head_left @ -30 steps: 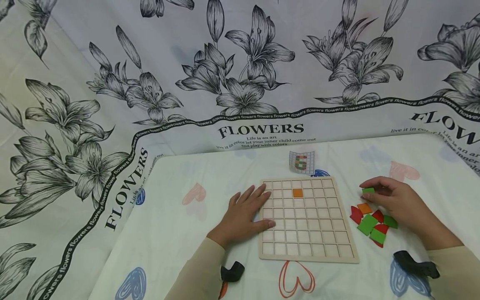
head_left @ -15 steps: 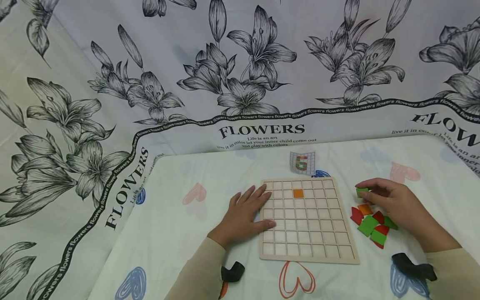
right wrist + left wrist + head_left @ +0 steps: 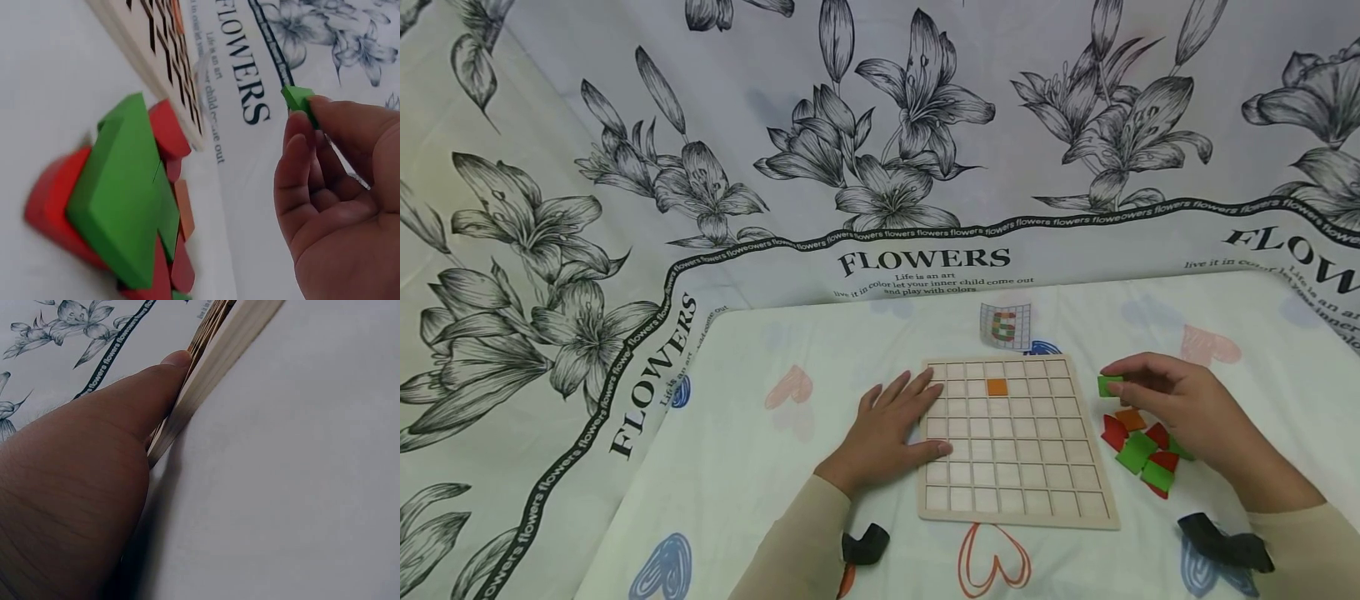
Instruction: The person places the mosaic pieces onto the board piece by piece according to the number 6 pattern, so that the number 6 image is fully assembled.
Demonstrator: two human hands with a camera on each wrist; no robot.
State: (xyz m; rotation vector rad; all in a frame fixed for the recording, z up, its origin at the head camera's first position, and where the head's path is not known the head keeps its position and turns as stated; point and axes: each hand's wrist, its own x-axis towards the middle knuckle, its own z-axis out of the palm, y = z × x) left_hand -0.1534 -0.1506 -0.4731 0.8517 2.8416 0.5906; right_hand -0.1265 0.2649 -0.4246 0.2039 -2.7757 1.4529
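A pale wooden grid board [image 3: 1015,450] lies on the table, with one orange square tile [image 3: 997,387] set in a cell near its far edge. My left hand [image 3: 883,433] rests on the board's left side, fingers spread and fairly straight; in the left wrist view the thumb [image 3: 169,375] lies over the board's edge [image 3: 212,375]. To the right of the board, my right hand [image 3: 1187,408] pinches a green square tile [image 3: 1108,386] between thumb and fingers. The right wrist view shows that green tile [image 3: 299,100] raised at the fingertips.
Beside the board's right edge lies a loose pile of red, orange and green tiles [image 3: 1138,450]. A small printed pattern card [image 3: 1005,326] lies behind the board. Black straps [image 3: 1225,542] sit near both forearms. A flower-printed cloth [image 3: 880,125] rises behind the table.
My right hand has moved a little left toward the board, carrying the green square tile above the pile. The left hand and the board have stayed in place.
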